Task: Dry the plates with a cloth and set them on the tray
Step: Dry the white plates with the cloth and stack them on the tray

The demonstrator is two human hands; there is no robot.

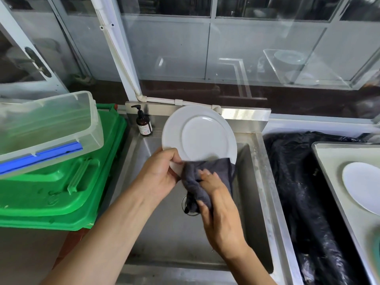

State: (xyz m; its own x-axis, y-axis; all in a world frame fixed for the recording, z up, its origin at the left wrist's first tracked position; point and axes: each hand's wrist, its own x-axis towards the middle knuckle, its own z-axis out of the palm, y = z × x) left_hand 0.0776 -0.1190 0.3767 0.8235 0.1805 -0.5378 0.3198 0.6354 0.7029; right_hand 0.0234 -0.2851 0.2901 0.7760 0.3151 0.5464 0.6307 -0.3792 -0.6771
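A white plate (pixel 202 134) is held tilted over the steel sink (pixel 257 182), its underside facing me. My left hand (pixel 162 173) grips its lower left rim. My right hand (pixel 218 210) holds a dark grey cloth (pixel 205 177) bunched against the plate's lower edge. At the far right a second white plate (pixel 362 186) lies on a steel tray (pixel 329 159), partly cut off by the frame.
A brown pump bottle (pixel 144 124) stands at the sink's back left corner. Green plastic crates (pixel 67 182) with a clear plastic box (pixel 47 128) on top sit to the left. A black plastic sheet (pixel 298 192) lies between sink and tray. Glass panels rise behind.
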